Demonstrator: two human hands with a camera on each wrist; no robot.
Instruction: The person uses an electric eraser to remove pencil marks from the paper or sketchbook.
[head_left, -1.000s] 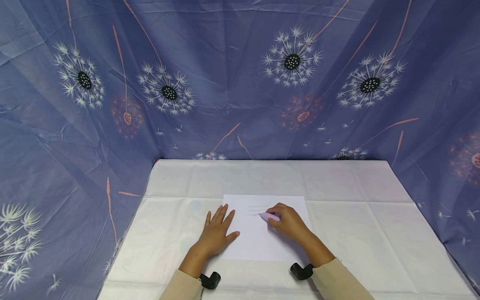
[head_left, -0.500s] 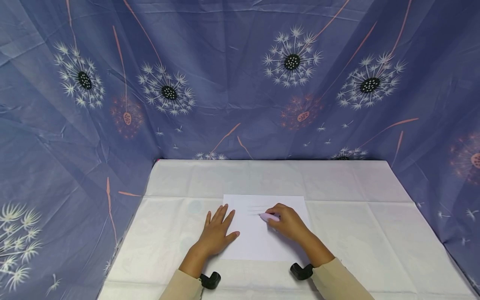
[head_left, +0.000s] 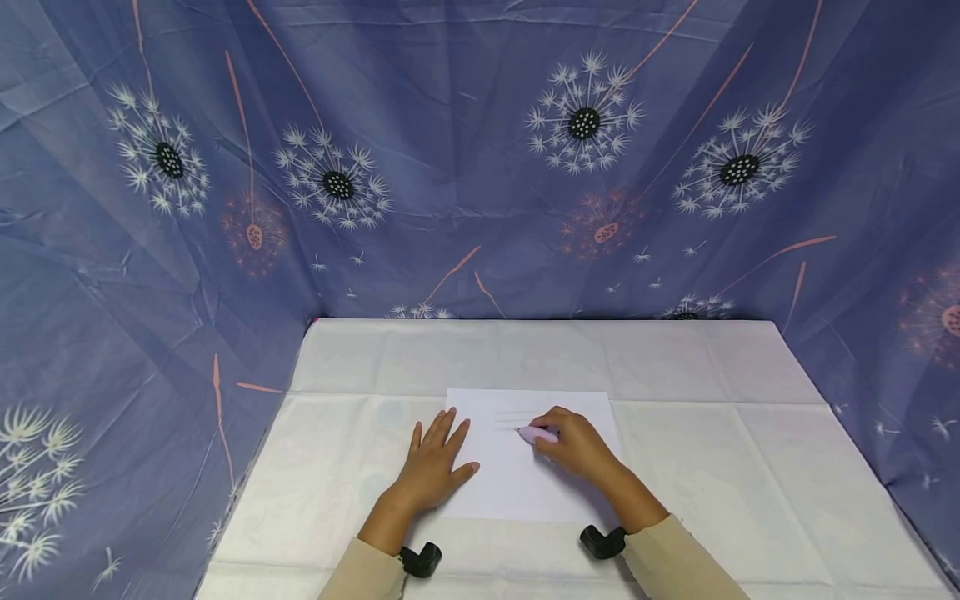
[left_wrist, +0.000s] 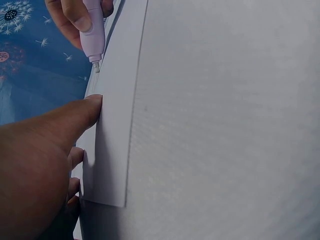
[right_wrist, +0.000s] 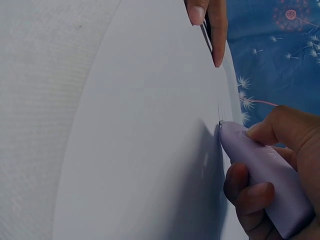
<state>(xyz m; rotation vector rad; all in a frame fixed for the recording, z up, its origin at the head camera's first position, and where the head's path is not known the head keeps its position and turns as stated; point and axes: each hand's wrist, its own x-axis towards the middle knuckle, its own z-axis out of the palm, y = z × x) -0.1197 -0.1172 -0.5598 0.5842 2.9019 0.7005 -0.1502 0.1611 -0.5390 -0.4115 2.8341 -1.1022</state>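
Observation:
A sheet of white paper (head_left: 510, 496) lies on the table, with several faint pencil lines (head_left: 513, 412) across its upper half. My right hand (head_left: 579, 447) grips a lilac electric eraser (head_left: 537, 435), its tip down at the lowest line. In the right wrist view the thumb presses along the top of the eraser (right_wrist: 272, 175), and fingers curl beneath it. The left wrist view shows the pale tip of the eraser (left_wrist: 94, 35) at the paper. Spread flat, my left hand (head_left: 431, 472) rests over the paper's left edge, holding nothing.
A white cloth with fold creases covers the table (head_left: 750, 475). Blue curtains (head_left: 465, 150) printed with dandelions hang behind the table and along both sides. Black camera mounts (head_left: 602, 543) sit at both wrists, beside beige sleeves.
The eraser's tip has shifted very slightly left along the lowest line, the right hand keeping the same grip. My left hand and the paper have stayed put.

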